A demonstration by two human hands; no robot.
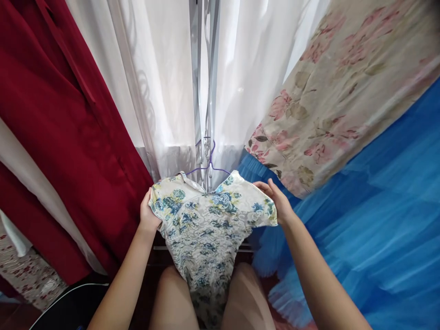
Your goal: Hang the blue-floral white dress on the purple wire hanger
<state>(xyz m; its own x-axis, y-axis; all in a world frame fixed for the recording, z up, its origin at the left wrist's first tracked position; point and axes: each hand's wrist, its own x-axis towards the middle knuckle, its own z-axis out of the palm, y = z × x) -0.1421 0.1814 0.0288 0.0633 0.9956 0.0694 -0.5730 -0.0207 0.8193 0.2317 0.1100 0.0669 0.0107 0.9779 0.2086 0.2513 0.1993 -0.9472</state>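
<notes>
A small white dress with blue and green flowers (206, 229) hangs on a purple wire hanger (209, 165) in front of me, its skirt draping down between my knees. My left hand (148, 214) grips the dress's left shoulder, fingers tucked behind the cloth. My right hand (277, 199) pinches the right sleeve edge. The hanger's hook rises toward a clear pole (207, 91) in the middle.
White sheer curtains (165, 91) hang behind the dress. A dark red garment (62, 137) hangs at the left. A cream cloth with pink flowers (343, 91) hangs at the upper right, over blue tulle (378, 229). A dark round object (72, 307) lies at the lower left.
</notes>
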